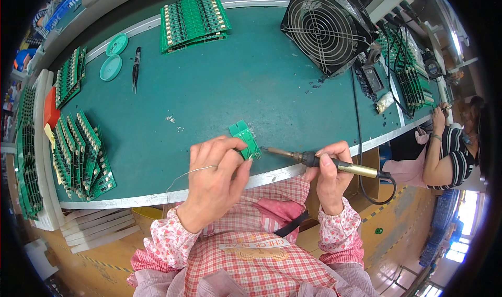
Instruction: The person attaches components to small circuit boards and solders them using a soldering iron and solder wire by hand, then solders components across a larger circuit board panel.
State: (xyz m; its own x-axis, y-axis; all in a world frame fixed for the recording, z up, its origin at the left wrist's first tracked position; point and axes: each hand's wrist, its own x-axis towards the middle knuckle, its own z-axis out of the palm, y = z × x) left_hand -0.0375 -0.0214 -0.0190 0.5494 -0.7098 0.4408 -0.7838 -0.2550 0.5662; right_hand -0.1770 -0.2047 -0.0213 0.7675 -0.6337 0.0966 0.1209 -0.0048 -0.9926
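My left hand is closed, its fingers pinching a small green circuit board just above the bench's front edge. A thin solder wire runs through the same hand and trails down toward the sleeve. In my right hand is a soldering iron, gripped around its black and gold handle. The iron points left, and its tip comes up close to the board's lower right corner, where pins stick out. Whether the tip touches the board, I cannot tell.
Green circuit board panels stand in stacks at the back and left. A black fan sits at the back right, near a soldering iron stand. Tweezers lie beside two round teal lids. A co-worker sits at right.
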